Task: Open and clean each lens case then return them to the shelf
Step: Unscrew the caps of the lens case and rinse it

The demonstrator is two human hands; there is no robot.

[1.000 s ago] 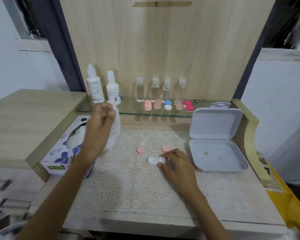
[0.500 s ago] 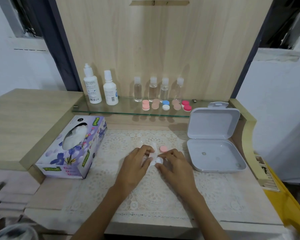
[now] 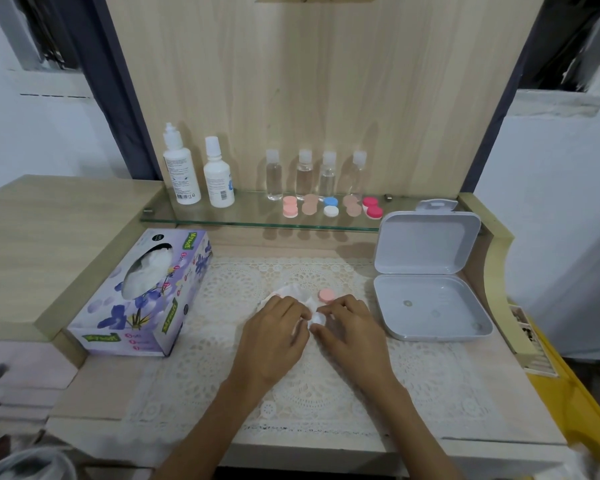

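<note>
From the head camera, both hands meet low on the lace mat at the middle of the desk. The left hand has its fingers curled around a crumpled white tissue and presses it against the open white lens case, which lies on the mat between the two hands. The right hand pinches the case's right end with bent fingertips. A loose pink cap sits on the mat just behind the right fingers; a second bit of pink shows under the tissue's edge (too hidden to say what it is). A tissue box stands at the left of the mat, and an open grey box at the right, its lid propped upright. On the glass shelf behind are two white bottles, four small clear bottles and a row of closed lens cases in pink, beige, blue-and-white and red.
</note>
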